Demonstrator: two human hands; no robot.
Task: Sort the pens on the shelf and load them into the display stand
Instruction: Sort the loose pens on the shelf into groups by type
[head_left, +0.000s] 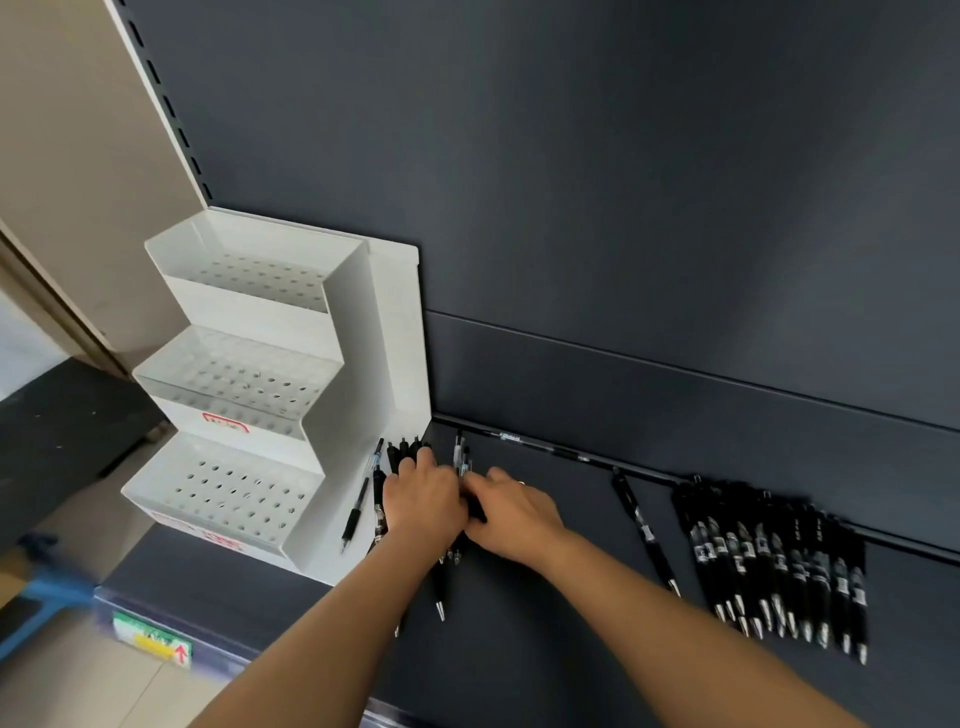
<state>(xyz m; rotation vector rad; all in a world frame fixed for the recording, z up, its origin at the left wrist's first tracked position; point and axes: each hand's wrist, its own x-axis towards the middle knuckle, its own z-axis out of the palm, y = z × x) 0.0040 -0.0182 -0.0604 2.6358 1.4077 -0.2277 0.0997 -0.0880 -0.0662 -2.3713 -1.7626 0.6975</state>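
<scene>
A white three-tier display stand (249, 395) with rows of holes stands at the left end of the dark shelf (545, 649); no pens are in its holes. Just right of it lies a bunch of black pens (410, 449). My left hand (423, 501) lies on top of this bunch with its fingers curled over the pens. My right hand (511, 512) touches the same bunch from the right, its fingertips hidden among the pens. One pen (358, 499) lies alone beside the stand. A neat row of black pens (779, 566) lies at the right.
A single black pen (644, 530) lies between the hands and the right-hand row. A thin pen (540, 447) rests along the shelf's back groove. The dark back panel (571, 182) rises behind. A price label (150, 642) sits on the shelf's front edge.
</scene>
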